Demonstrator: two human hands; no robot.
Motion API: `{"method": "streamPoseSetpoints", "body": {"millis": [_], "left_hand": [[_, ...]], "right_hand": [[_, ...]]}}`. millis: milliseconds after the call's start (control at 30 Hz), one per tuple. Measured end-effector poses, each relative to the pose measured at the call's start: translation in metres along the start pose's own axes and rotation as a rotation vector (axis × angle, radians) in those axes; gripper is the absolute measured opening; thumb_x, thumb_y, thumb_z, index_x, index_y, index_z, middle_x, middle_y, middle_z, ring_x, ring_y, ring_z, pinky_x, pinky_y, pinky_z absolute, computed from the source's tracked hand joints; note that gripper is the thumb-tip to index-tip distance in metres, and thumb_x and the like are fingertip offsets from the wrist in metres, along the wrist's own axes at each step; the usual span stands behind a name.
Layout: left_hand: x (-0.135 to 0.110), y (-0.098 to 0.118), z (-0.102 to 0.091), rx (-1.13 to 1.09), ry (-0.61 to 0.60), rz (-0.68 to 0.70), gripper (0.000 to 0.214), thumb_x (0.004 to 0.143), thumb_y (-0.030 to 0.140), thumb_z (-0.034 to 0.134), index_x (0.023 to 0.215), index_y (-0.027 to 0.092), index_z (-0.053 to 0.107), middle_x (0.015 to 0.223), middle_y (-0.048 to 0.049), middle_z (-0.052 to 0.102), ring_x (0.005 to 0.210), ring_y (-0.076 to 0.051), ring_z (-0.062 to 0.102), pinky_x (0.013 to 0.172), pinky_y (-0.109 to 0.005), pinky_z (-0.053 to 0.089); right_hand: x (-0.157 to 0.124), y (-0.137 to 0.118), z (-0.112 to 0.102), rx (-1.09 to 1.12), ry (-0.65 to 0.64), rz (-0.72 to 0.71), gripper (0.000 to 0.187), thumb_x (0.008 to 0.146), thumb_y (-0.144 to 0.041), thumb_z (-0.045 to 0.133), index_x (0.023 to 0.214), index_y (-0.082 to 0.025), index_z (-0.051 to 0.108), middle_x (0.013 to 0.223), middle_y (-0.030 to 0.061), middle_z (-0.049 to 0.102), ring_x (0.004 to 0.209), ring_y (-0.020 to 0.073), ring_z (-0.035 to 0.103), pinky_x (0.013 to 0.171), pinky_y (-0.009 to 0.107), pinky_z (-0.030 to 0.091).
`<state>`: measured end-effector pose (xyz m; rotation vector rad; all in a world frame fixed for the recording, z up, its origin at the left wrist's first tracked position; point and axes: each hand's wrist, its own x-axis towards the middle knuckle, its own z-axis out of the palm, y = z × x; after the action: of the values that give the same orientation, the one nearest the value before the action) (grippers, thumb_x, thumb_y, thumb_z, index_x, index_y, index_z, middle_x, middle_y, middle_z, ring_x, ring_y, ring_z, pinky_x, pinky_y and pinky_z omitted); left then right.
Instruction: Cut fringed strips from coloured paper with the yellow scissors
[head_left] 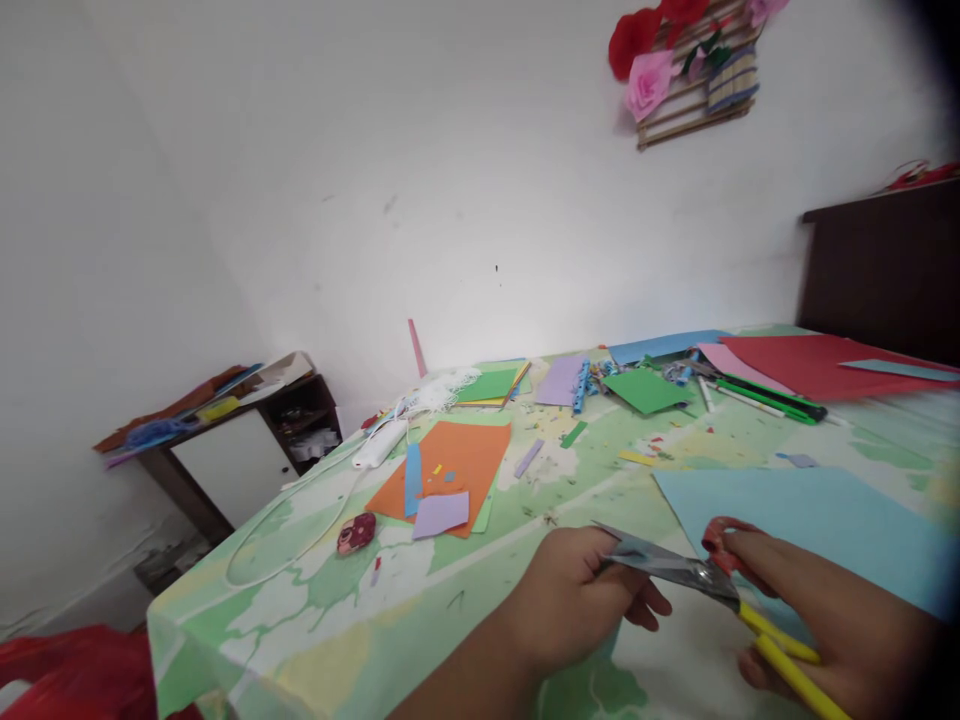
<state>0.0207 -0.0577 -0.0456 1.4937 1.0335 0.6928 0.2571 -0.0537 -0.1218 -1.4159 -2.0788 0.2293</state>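
Note:
My right hand (847, 620) grips a pair of scissors (675, 565) with one red handle loop and one yellow one. The handles are apart and the metal blades, parted a little, point left across the fingers of my left hand (577, 590). My left hand is closed in a pinch at the blades; whatever lies between its fingertips is too hidden to name. Under and behind the right hand lies a large light blue sheet of paper (810, 510).
A patterned tablecloth (315, 640) covers the table. Orange paper (465, 460), a lilac piece (441, 515), a small dark red patterned object (356, 535), a white power strip (380, 445), green paper (646, 390), red paper (810, 362) and paper scraps lie on it. A low cabinet (232, 470) stands left.

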Motion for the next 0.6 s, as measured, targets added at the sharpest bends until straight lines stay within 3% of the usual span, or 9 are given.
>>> {"method": "streamPoseSetpoints", "body": {"millis": [133,367,533,600], "left_hand": [[0.001,-0.002,-0.002,-0.022,-0.009,0.034,0.016,0.066,0.024,0.050,0.063,0.015,0.063,0.061,-0.0012,0.058,0.059,-0.011,0.055,0.064,-0.025,0.046],[0.002,0.000,-0.002,-0.077,-0.021,0.002,0.020,0.063,0.034,0.056,0.065,0.015,0.062,0.059,-0.0001,0.058,0.055,-0.010,0.052,0.061,-0.025,0.044],[0.006,-0.005,-0.001,-0.140,-0.030,-0.016,0.022,0.064,0.037,0.056,0.071,0.017,0.058,0.057,0.0013,0.058,0.049,-0.009,0.051,0.054,-0.024,0.041],[0.007,-0.007,-0.002,-0.124,0.011,0.007,0.021,0.068,0.038,0.054,0.067,0.017,0.055,0.056,0.0017,0.056,0.048,-0.009,0.050,0.052,-0.023,0.040]], "right_hand": [[-0.002,-0.003,-0.004,-0.030,-0.137,0.028,0.036,0.068,-0.042,0.065,0.102,-0.031,0.060,0.123,0.0074,0.066,0.122,0.0426,0.055,0.090,0.048,0.054],[-0.001,-0.005,-0.009,-0.052,-0.062,0.042,0.028,0.065,-0.039,0.068,0.092,-0.034,0.062,0.111,0.0059,0.071,0.119,0.0439,0.058,0.080,0.045,0.057],[0.002,0.004,-0.004,-0.049,-0.061,0.048,0.033,0.067,-0.045,0.067,0.098,-0.034,0.061,0.119,0.0085,0.069,0.118,0.0439,0.058,0.091,0.055,0.053],[0.003,0.005,-0.003,-0.043,0.004,0.034,0.034,0.066,-0.047,0.068,0.097,-0.035,0.061,0.117,0.0068,0.071,0.116,0.0411,0.061,0.090,0.051,0.055]]}}
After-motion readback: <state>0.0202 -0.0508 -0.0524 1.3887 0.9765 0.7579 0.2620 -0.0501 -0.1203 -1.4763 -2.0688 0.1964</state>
